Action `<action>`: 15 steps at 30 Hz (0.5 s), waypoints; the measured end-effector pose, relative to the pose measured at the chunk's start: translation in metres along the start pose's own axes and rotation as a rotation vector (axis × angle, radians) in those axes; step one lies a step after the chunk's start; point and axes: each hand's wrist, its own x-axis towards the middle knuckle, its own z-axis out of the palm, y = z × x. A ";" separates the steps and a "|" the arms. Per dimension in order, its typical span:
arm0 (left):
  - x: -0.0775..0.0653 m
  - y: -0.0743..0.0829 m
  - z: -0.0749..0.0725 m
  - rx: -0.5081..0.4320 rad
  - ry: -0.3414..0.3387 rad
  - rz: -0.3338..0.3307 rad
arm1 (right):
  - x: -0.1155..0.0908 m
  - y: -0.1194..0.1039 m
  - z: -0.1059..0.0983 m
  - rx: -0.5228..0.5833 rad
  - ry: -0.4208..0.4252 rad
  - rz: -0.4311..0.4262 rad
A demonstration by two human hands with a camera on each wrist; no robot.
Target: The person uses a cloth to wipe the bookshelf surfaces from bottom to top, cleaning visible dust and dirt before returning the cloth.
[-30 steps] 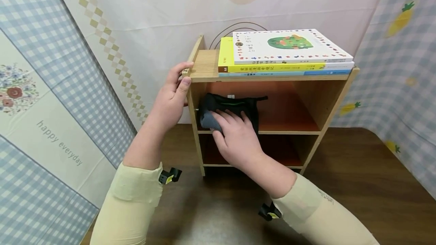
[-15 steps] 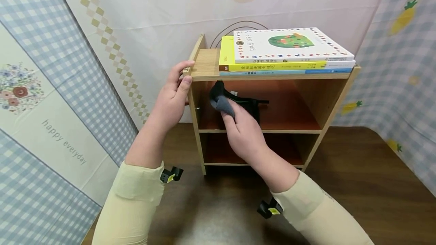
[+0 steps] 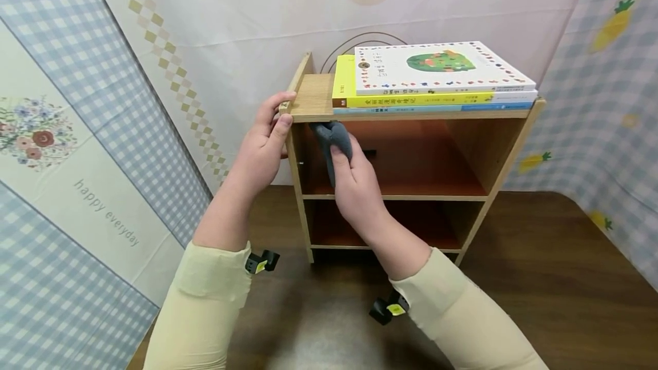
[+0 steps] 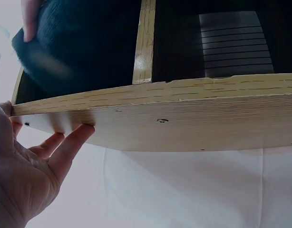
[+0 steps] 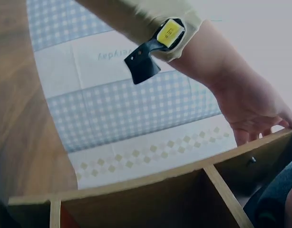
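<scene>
A small wooden shelf (image 3: 393,197) stands in front of me. At its upper left corner my left hand (image 3: 264,144) grips the side panel, its thumb at the front edge and other fingers on the outer face (image 4: 150,111). Inside the upper compartment, my right hand (image 3: 360,184) holds a bunched grey-blue cloth (image 3: 336,135) close below the top board, near the left wall. Fuzzy dark fabric (image 4: 89,42) fills that corner in the left wrist view. A short black strap end (image 3: 370,153) shows behind the right hand; whether it joins the cloth is hidden.
Several books (image 3: 437,76) lie stacked on the top board (image 3: 315,93). A lower compartment (image 3: 406,224) has a reddish-brown floor. Patterned fabric hangs at the back (image 3: 247,4) and both sides; a dark wooden floor (image 3: 308,313) lies underneath.
My right hand has lifted the cloth from the compartment floor up to the top board and left wall. More grey-blue fabric shows now, less black. The left hand keeps its place on the panel.
</scene>
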 end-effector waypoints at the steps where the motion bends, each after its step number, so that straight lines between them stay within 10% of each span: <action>1: 0.000 0.000 0.000 -0.003 0.002 0.003 | 0.001 0.000 0.003 0.018 -0.004 -0.001; 15: -0.001 0.002 0.001 -0.021 0.002 -0.011 | 0.013 0.000 0.017 -0.089 -0.158 0.015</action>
